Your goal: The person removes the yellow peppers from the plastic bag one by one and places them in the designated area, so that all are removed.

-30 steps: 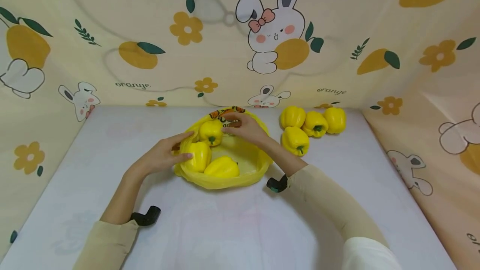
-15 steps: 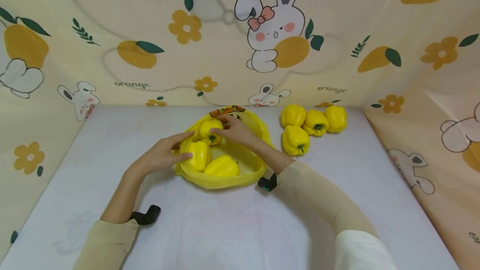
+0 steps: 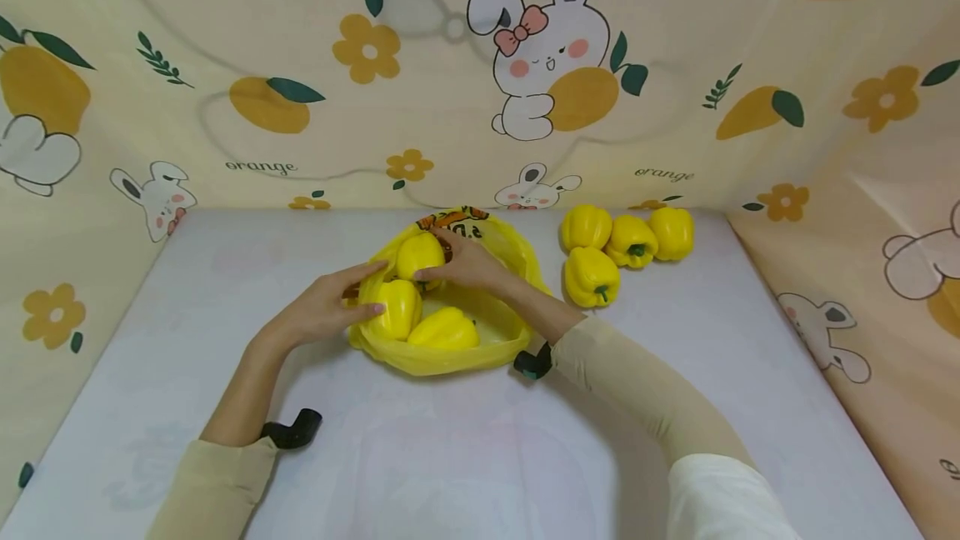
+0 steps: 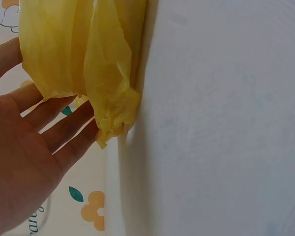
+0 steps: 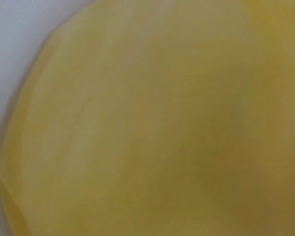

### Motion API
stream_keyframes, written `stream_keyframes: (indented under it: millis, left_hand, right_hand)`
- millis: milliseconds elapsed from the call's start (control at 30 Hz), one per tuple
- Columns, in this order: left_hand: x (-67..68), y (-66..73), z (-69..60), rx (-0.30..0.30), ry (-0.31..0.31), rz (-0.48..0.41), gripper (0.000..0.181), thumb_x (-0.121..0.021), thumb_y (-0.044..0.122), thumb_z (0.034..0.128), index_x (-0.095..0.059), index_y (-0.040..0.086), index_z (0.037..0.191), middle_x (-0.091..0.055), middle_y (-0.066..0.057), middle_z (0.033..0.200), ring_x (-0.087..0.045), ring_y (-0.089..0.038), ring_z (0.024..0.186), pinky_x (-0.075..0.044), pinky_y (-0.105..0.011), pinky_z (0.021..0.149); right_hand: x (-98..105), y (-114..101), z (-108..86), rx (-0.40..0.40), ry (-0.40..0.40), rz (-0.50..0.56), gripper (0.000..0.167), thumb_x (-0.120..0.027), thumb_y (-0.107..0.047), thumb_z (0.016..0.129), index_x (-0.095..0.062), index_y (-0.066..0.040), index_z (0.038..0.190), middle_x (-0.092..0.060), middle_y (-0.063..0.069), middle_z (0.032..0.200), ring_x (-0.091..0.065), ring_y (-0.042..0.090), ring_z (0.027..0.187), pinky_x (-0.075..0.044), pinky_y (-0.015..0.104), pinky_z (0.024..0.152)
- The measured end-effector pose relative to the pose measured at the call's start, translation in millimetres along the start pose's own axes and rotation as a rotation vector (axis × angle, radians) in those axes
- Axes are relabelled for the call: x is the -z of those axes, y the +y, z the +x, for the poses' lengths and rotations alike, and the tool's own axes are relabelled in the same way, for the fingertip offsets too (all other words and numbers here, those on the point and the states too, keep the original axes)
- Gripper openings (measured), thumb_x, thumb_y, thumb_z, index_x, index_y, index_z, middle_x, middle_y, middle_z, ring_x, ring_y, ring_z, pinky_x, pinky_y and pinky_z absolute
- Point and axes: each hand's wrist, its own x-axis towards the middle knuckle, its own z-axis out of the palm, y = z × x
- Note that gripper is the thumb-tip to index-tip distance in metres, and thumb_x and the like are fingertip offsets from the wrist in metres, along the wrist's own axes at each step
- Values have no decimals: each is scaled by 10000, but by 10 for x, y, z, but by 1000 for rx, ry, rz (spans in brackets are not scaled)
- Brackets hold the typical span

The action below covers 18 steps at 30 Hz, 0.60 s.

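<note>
An open yellow plastic bag [image 3: 438, 363] holds three yellow bell peppers: one at the back [image 3: 419, 254], one at the left [image 3: 399, 309], one lying at the front [image 3: 446, 330]. My right hand [image 3: 471, 265] reaches into the bag and grips the back pepper between thumb and fingers. At the bag's left side my left hand [image 3: 324, 307] has its thumb over the rim, near the left pepper. In the left wrist view the fingers of that hand [image 4: 34, 132] extend behind the bag's plastic [image 4: 110, 64]. Yellow plastic [image 5: 137, 123] fills most of the right wrist view.
Right of the bag, several more yellow peppers [image 3: 592, 277] stand grouped on the white table [image 3: 450, 457]. A patterned cloth [image 3: 420, 107] rises behind the table and along both sides.
My right hand has come left and down onto the back pepper and taken hold of it; the pepper has tilted and shifted slightly up, its stem now hidden. My left hand has barely moved.
</note>
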Motion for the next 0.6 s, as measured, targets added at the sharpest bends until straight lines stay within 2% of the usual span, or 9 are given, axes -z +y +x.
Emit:
stream_keyframes:
  millis: [167, 400, 600]
  left_hand:
    - [25, 20, 1, -6, 2, 7, 710, -667, 402, 945, -383, 128, 1536, -348, -176, 1570, -348, -416, 1412, -297, -598, 1135]
    - [18, -1, -1, -24, 11, 4, 709, -682, 372, 941, -385, 121, 1534, -354, -161, 1570, -341, -399, 1420, -290, -582, 1146]
    - [19, 24, 9, -10, -2, 11, 721, -670, 398, 944, -374, 116, 1538, -349, -184, 1567, -348, -416, 1410, -293, -592, 1140]
  right_hand:
    - [41, 2, 1, 11, -3, 12, 964, -800, -489, 804, -313, -121, 1551, -502, 106, 1440, -529, 229, 1222, -453, 388, 1056]
    - [108, 39, -52, 45, 13, 74, 930, -832, -412, 796, -336, -142, 1536, -502, 112, 1412, -542, 228, 1171, -475, 374, 1018]
    - [236, 32, -169, 24, 36, 124, 899, -830, -439, 788, -356, -233, 1524, -492, 101, 1405, -553, 231, 1152, -495, 373, 986]
